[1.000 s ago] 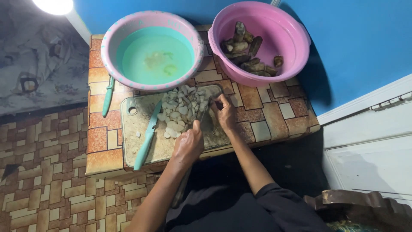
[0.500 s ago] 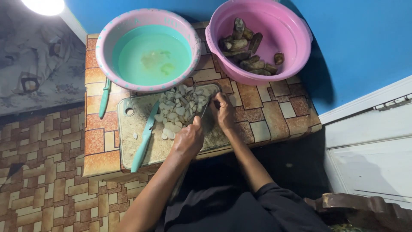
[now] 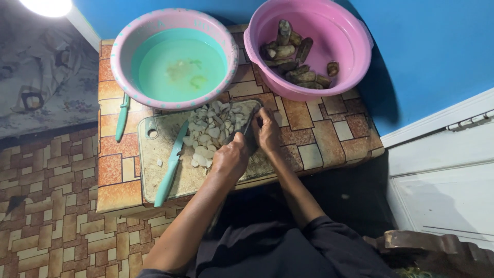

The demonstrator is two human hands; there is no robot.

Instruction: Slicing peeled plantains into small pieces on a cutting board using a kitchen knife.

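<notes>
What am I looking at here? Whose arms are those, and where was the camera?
There is no machine here: a person wears a camera on the head, so it looks straight down at their own two bare hands. The left hand and the right hand meet on a cutting board and hold a dark blade between them, set against a heap of pale cut slices. A teal knife lies on the board; another teal tool lies beside it on the tiled table. Behind stand a basin of cloudy water and a pink basin of dark uncut pieces.
</notes>
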